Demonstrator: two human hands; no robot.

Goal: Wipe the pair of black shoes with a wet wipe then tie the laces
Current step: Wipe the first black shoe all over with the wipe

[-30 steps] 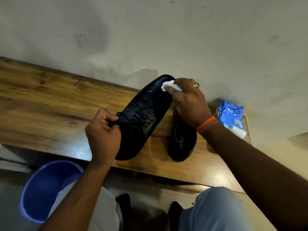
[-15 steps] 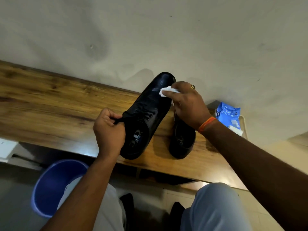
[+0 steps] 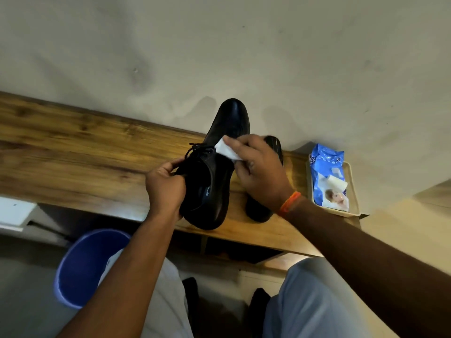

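A black lace-up shoe (image 3: 219, 167) is tilted with its toe pointing away, its heel near the front edge of the wooden shelf (image 3: 73, 147). My left hand (image 3: 166, 189) grips it at the collar by the loose laces. My right hand (image 3: 258, 174) presses a white wet wipe (image 3: 225, 150) against the shoe's right side near the laces. The second black shoe (image 3: 264, 208) stands on the shelf just to the right, mostly hidden behind my right hand and wrist.
A blue pack of wet wipes (image 3: 328, 176) lies in a beige tray (image 3: 353, 193) at the shelf's right end. A blue bucket (image 3: 80, 267) stands on the floor at lower left. A pale wall rises right behind the shelf. My knees are below.
The wipe in my right hand has slid from the toe back toward the laces. The held shoe has turned more upright and shifted right.
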